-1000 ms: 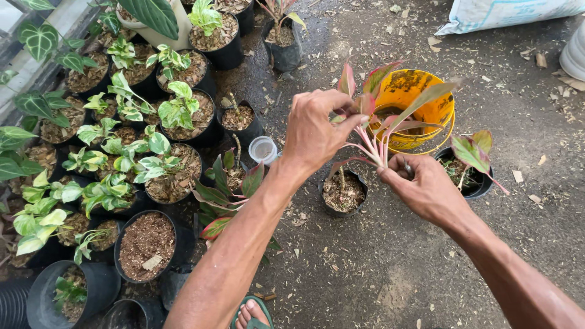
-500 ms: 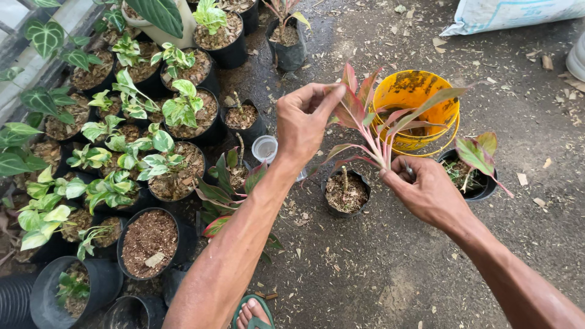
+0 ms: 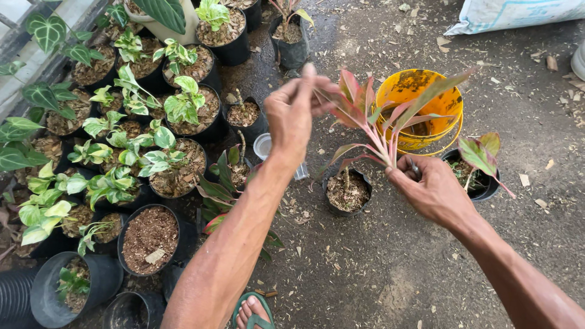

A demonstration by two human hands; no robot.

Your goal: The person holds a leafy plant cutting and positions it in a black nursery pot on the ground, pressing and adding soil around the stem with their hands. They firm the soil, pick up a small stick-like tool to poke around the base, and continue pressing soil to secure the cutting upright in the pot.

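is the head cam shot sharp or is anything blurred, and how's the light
Head view: soft, even daylight with no hard shadows or glare; the left hand is slightly motion-smeared at its fingertips, while the right hand gripping the pink-leaved plant and the yellow bucket look crisp; wide-angle lens bends the edges a little.

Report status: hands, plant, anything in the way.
Right hand grips pink plant at its base. Left hand pinches a leaf tip. Plant held above small black pot; yellow bucket behind.
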